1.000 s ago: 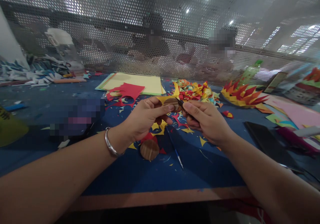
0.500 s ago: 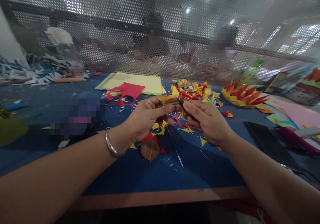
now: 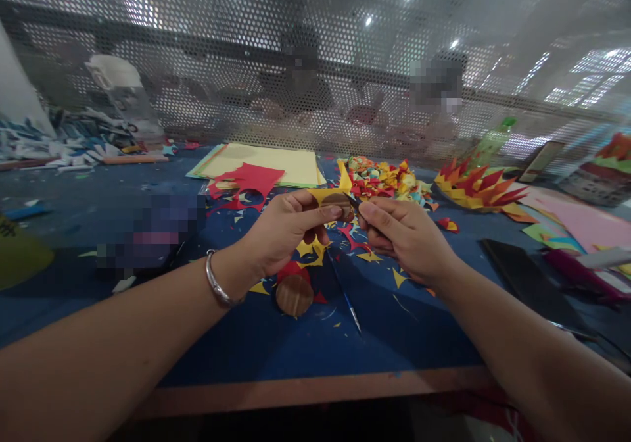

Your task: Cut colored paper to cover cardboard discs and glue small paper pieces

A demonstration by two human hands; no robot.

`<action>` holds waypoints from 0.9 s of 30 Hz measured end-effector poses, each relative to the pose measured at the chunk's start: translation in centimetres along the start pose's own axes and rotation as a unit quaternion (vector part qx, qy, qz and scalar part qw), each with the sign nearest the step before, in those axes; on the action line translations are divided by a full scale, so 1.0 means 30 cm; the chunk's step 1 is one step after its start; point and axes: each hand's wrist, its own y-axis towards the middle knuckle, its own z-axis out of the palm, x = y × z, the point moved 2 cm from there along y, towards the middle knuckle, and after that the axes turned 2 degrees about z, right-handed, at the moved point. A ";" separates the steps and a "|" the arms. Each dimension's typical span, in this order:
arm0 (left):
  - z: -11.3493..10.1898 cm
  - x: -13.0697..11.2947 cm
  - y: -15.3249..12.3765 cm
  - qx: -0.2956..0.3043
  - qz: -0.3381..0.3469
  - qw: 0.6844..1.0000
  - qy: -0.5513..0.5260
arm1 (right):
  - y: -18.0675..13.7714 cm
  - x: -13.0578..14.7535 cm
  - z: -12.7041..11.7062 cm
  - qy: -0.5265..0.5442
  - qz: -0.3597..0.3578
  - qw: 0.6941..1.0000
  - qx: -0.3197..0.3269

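My left hand [image 3: 290, 225] pinches a sheet of yellow paper [image 3: 319, 195] together with a round wooden disc [image 3: 336, 200] lying against it. My right hand [image 3: 399, 228] is closed around a small dark pointed tool that looks like scissors [image 3: 351, 199]. Its tip meets the right side of the yellow paper; its handle is hidden in my fingers. A yellow strip [image 3: 344, 175] sticks up beside the tip. On the table below lies a second wooden disc [image 3: 294, 295], over a red paper piece [image 3: 294, 273]. A blue pen-like stick [image 3: 346, 294] lies to its right.
Scraps, red cut paper [image 3: 261, 179] and a stack of pale yellow sheets [image 3: 276, 159] lie beyond my hands. Further right are a heap of folded pieces [image 3: 389, 179], a spiky paper ring [image 3: 478, 189] and a black phone [image 3: 532, 287]. A perforated screen [image 3: 221, 54] stands behind.
The yellow paper and disc have turned slightly in my left hand. My right hand has shifted a little, with the tool tip still at the paper's right side.
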 end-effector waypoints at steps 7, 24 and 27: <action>-0.011 -0.002 0.006 -0.002 -0.001 1.000 0.025 | -0.001 -0.001 -0.006 -0.033 -0.010 0.999 0.014; -0.008 -0.026 0.004 0.003 0.007 0.998 0.056 | 0.000 0.004 -0.016 -0.149 -0.038 0.988 0.010; -0.009 -0.027 0.004 0.004 0.008 0.998 0.063 | 0.000 0.009 -0.015 -0.165 -0.041 0.985 0.009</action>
